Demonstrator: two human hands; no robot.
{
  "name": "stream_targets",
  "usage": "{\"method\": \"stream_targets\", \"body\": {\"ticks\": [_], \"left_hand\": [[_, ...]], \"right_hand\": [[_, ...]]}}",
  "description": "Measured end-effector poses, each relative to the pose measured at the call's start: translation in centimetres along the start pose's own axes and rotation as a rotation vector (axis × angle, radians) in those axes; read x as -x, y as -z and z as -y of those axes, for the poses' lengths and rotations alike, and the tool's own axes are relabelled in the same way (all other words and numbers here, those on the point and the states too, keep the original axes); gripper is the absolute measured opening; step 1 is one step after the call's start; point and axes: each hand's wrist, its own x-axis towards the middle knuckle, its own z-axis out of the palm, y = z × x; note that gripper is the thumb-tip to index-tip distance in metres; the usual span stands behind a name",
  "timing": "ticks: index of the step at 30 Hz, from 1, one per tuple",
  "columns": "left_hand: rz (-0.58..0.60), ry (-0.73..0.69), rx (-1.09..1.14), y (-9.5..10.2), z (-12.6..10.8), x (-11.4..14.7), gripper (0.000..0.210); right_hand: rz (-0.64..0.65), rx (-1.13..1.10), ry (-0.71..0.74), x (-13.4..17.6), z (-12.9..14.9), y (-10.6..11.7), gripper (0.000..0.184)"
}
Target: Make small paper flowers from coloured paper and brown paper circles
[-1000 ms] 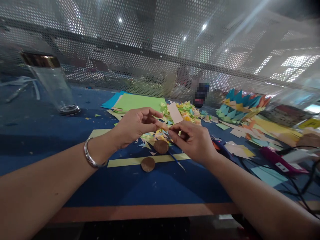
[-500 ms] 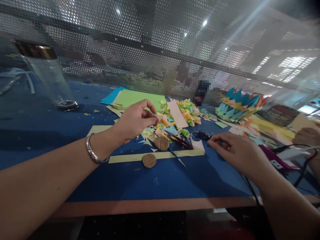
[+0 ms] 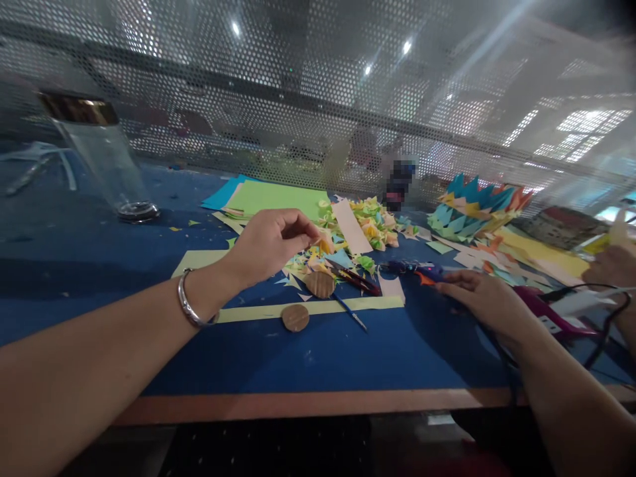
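Observation:
My left hand (image 3: 278, 245), with a silver bangle at the wrist, is closed in a pinch over the paper scraps. At its fingertips is a small peach and orange folded paper flower (image 3: 324, 242). My right hand (image 3: 479, 298) has its fingers curled at the handle end of a dark blue glue gun (image 3: 405, 266), whose orange trigger shows just ahead of the fingertips. The handle is mostly hidden by the hand. Two round wooden discs (image 3: 295, 318) lie below the left hand, near a thin blue brush (image 3: 352, 313) and dark red scissors (image 3: 355, 278).
Several folded paper flowers (image 3: 380, 228) lie behind a pink strip (image 3: 351, 225). Green paper sheets (image 3: 283, 199) are stacked at the back. A glass bottle (image 3: 106, 156) stands left. At right are a zigzag paper piece (image 3: 477, 205), a purple power strip (image 3: 556, 321), cords and another person's hand (image 3: 609, 271).
My right hand has drawn back to the right along the glue gun, uncovering its orange trigger. My left hand has shifted slightly right, and the paper flower at its fingertips shows more clearly.

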Motion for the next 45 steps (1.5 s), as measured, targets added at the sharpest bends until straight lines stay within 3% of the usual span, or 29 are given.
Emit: {"method": "stream_targets", "body": {"ticks": [3, 5, 8, 11, 15, 24, 30, 39, 45], "left_hand": [[0.005, 0.004, 0.010, 0.0, -0.1, 0.0, 0.017], [0.021, 0.017, 0.014, -0.2, -0.2, 0.1, 0.018], [0.046, 0.018, -0.012, -0.4, -0.6, 0.3, 0.019], [0.067, -0.014, -0.057, -0.6, -0.8, 0.5, 0.018], [0.085, -0.024, -0.080, -0.6, -0.9, 0.5, 0.016], [0.094, 0.008, -0.043, -0.6, -1.2, 0.5, 0.016], [0.088, -0.002, -0.056, -0.7, -1.1, 0.6, 0.017], [0.114, -0.091, -0.172, -1.0, -1.8, 1.3, 0.012], [0.139, -0.130, -0.228, -1.0, -2.3, 1.6, 0.011]], "right_hand": [[0.001, -0.369, -0.131, 1.4, 1.2, 0.4, 0.016], [-0.046, -0.622, -0.131, 2.3, 1.9, 0.4, 0.016], [0.114, -0.852, -0.148, 3.6, 2.7, -0.3, 0.017], [0.236, -0.827, -0.097, 4.4, 3.4, -1.6, 0.023], [0.244, -0.869, -0.029, 4.6, 4.2, -2.8, 0.024], [0.296, -1.028, -0.063, 4.7, 5.0, -3.5, 0.019], [0.352, -0.808, -0.013, 5.3, 5.7, -4.6, 0.024], [0.216, -0.183, 0.151, 7.2, 6.9, -6.1, 0.046], [0.170, -0.073, 0.381, 7.1, 7.5, -6.6, 0.041]]}}
